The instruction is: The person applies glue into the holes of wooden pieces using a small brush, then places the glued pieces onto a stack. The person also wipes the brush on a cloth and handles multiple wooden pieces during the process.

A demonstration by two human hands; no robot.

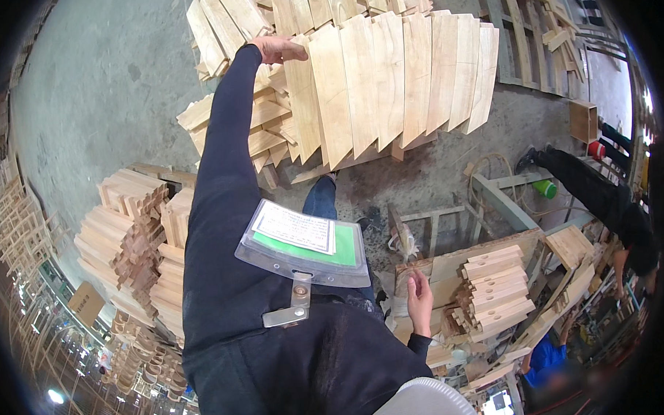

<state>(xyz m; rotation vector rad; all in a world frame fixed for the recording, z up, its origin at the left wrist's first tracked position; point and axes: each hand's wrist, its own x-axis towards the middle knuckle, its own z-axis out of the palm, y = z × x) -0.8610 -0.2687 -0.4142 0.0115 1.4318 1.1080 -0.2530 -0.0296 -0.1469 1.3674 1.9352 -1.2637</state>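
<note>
My left arm reaches out to a row of pale wooden boards (375,81) with slanted ends, standing side by side on a stack. My left hand (279,50) is closed over the upper end of the leftmost board (304,110); part of its grip is hidden. Lower right, my right hand (420,304) hangs by the edge of a wooden bench top (487,249), fingers loosely bent and holding nothing I can see. Near it on the bench lies a pile of short wooden pieces with holes (498,289).
Stacked wooden pieces (124,233) stand on the left. More boards (230,24) lie beyond my left hand. Pallets (520,40) are at the upper right. A metal frame (504,201) and a green container (545,189) stand near a person in dark trousers (587,180).
</note>
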